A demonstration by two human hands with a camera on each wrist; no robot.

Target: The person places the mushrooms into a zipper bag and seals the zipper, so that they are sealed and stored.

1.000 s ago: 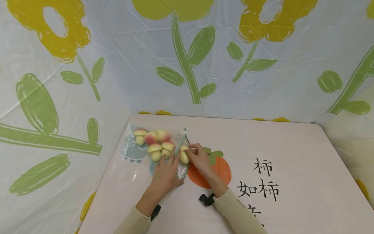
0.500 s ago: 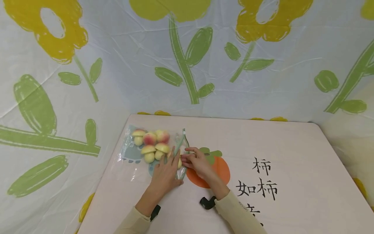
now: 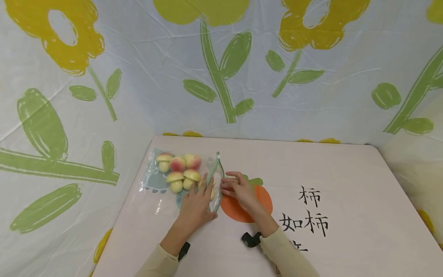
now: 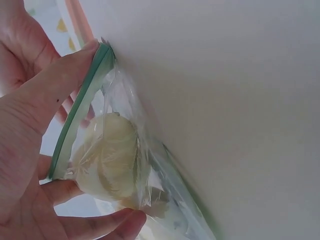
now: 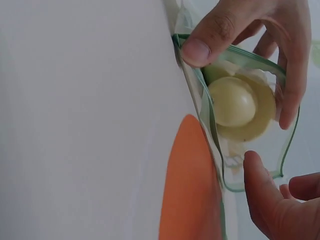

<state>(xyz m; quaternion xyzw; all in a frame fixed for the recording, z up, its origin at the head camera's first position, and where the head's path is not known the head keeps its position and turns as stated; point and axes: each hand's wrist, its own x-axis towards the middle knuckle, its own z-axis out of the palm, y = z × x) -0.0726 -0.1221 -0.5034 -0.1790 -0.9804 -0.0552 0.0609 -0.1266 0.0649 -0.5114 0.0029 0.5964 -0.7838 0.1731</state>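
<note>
A clear zip bag (image 3: 215, 167) with a green edge lies on its side, its mouth facing right. My left hand (image 3: 196, 206) grips the mouth, its thumb (image 5: 196, 52) on the green edge at one corner and the fingers over the top film. Just inside the mouth is a toy mushroom (image 5: 235, 102), pale yellow, its rounded stem end facing outward. Deeper in the bag are several more toy mushrooms (image 3: 191, 177), some with red-blushed caps. My right hand (image 3: 242, 192) is beside the mouth, fingers loosely bent and holding nothing.
The pink table cover (image 3: 353, 181) carries a printed orange persimmon (image 3: 257, 204) below the right hand and black characters (image 3: 313, 219) to the right. A flower-printed cloth (image 3: 166, 77) hangs behind the table. Black wrist mounts (image 3: 252, 239) sit at both wrists.
My right hand pushed a toy mushroom leftward into the bag's mouth, let it go and drew back slightly to the right. The left hand has stayed at the mouth.
</note>
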